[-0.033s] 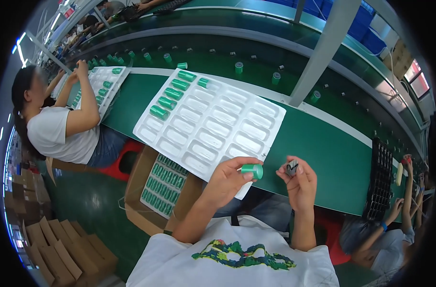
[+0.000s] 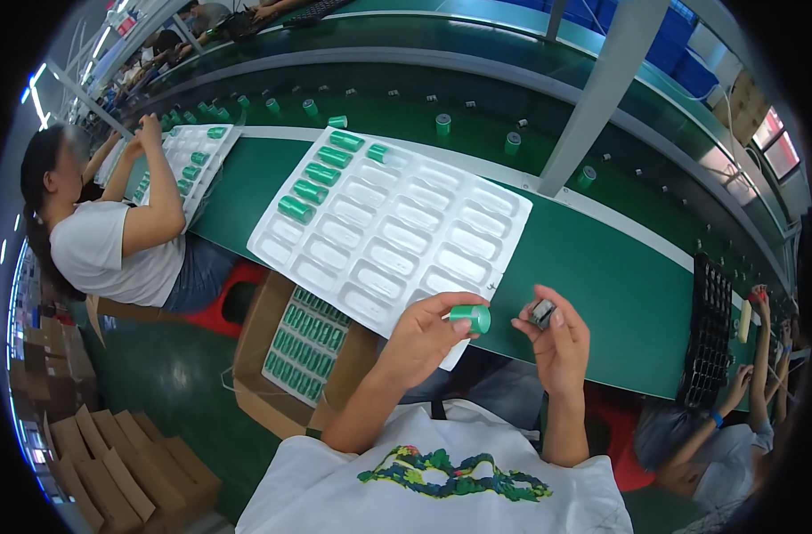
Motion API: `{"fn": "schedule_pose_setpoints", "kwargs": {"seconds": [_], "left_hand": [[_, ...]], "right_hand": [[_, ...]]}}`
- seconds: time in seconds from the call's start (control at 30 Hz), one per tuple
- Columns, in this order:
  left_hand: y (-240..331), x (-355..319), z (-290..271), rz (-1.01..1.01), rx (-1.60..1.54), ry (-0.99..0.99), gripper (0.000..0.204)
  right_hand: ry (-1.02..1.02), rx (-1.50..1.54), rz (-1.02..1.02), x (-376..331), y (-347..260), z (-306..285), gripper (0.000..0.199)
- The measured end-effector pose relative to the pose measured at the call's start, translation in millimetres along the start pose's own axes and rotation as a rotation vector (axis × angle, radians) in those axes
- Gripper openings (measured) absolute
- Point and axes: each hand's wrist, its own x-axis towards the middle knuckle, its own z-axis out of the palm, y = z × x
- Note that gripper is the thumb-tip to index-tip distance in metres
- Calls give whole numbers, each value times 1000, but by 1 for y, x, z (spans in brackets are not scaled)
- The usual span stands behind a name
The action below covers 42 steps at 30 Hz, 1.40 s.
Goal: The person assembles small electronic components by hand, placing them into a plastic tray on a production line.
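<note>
My left hand (image 2: 421, 335) grips a short green cylinder (image 2: 471, 319) between thumb and fingers, its flat end turned right. Opposite it, my right hand (image 2: 559, 336) pinches a small dark and silvery part (image 2: 541, 312) at the fingertips; its exact kind is too small to tell. A gap separates the two pieces. Beyond my hands lies a white plastic tray (image 2: 397, 233) with rows of oblong pockets. Several green cylinders (image 2: 310, 192) fill its left column, and one more (image 2: 377, 154) sits at the top of the second column.
Green cylinders (image 2: 443, 125) and small metal parts stand along the dark belt (image 2: 388, 111) behind a grey post (image 2: 602, 98). An open carton (image 2: 256, 351) with filled trays is below the table's left. A black tray (image 2: 704, 334) lies right. Co-workers sit left (image 2: 112, 231) and right (image 2: 709, 445).
The small part in my right hand has tilted slightly between the fingers. The pieces on the belt have shifted a little to the left. My left hand looks unchanged.
</note>
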Motion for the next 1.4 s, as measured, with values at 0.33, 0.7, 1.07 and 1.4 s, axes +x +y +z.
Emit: {"fn": "schedule_pose_setpoints", "kwargs": {"seconds": [0.33,0.7,1.07,1.4], "left_hand": [[-15,-8,10,70,46,3,36],[-26,-5,17,-22,-27,-7,44],[-44,-2,-9,-273,166,-153,37],[-2,-9,-9,125,406,24,48]], "right_hand": [[-229,-781,-459,-16,-5,9,37],[-146,-1022,-692,-15,1,8,32],[-353,-1281,-824,-13,-5,4,39],[-208,-1284,-1241,58,0,-44,30]]}}
